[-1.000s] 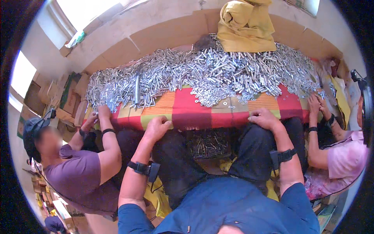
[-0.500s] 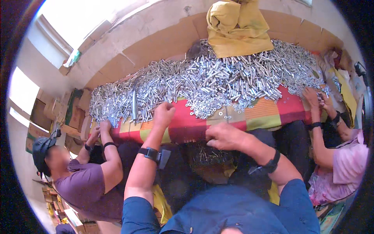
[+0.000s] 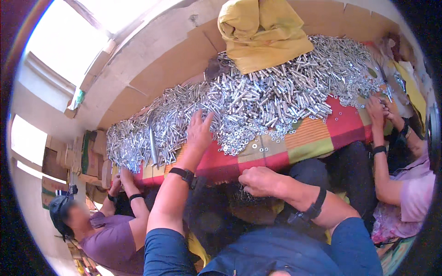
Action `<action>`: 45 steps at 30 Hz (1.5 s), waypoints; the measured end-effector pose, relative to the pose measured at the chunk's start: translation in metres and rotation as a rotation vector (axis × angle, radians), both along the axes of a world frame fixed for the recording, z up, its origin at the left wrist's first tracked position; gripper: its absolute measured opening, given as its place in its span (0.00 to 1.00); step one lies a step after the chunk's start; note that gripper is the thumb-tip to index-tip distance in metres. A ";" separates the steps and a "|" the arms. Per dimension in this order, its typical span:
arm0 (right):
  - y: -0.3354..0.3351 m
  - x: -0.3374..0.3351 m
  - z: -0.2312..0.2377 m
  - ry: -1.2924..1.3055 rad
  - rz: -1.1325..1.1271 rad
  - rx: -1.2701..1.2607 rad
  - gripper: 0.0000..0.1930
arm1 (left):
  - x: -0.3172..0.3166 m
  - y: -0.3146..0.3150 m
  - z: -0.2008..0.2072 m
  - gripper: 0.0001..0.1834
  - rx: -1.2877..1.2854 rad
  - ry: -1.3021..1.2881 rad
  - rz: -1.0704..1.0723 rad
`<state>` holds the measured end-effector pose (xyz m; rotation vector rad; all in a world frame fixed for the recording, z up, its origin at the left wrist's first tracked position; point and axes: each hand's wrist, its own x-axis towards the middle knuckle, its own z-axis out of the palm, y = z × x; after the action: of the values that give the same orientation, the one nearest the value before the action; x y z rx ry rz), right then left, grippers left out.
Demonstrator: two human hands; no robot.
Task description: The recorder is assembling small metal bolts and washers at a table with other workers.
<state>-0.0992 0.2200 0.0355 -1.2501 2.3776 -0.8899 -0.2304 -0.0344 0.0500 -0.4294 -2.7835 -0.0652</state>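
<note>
Left hand [image 3: 200, 132]: fingers spread wide, at near edge of metal bolts [image 3: 276, 99]; contact cannot be told. Washers [image 3: 235, 138]: heaped just right of left hand, on checked cloth [image 3: 309, 150]. Right hand [image 3: 258, 180]: fingers curled, near cloth's front edge; closure and contents cannot be told. Yellow sack [image 3: 269, 53]: atop bolts' far side.

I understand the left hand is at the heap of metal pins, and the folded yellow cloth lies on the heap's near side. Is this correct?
Not entirely: the head view shows the folded yellow cloth at the far side of the metal heap. The left hand is at the heap.
</note>
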 end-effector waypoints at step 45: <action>-0.007 -0.001 0.001 -0.045 0.032 0.001 0.09 | -0.031 -0.008 0.010 0.17 -0.122 -0.093 -0.135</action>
<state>-0.0998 0.2127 0.0362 -1.2514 2.3162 -0.8976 -0.2612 -0.0421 0.0597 -0.6603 -2.8561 0.0555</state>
